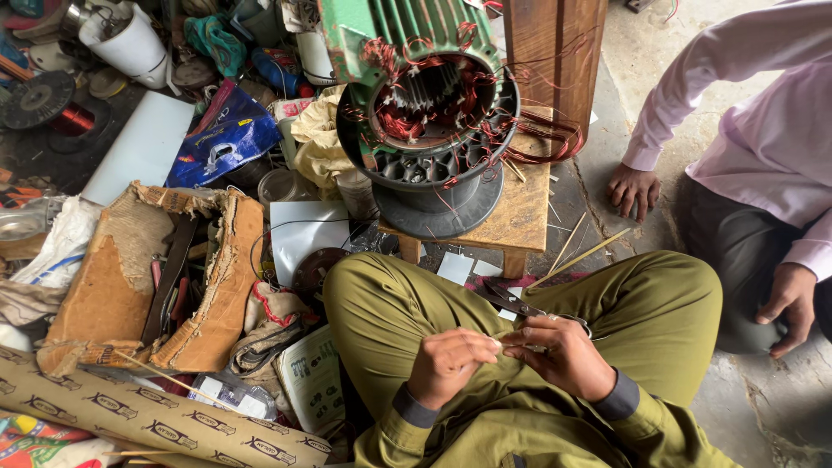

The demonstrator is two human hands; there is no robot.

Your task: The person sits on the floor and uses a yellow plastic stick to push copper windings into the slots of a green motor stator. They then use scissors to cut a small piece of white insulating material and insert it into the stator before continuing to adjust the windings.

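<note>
I sit cross-legged in olive green clothes. My left hand (pixel 449 362) pinches a small pale strip at its fingertips, meeting my right hand (pixel 562 354) over my lap. The right hand holds a pair of scissors (pixel 511 303) whose dark blades point up and left, and its fingers also touch the strip. In front of my knees stands a green electric motor stator (pixel 425 104) with red copper windings, resting on a low wooden stool (pixel 520 208).
A torn cardboard box (pixel 130 286) with tools lies at the left, beside a blue bag (pixel 221 139), rags and a paper roll (pixel 156 416). Another person in a pink shirt (pixel 763 121) crouches at the right, one hand (pixel 633 189) on the concrete floor. Thin sticks (pixel 576 256) lie near the stool.
</note>
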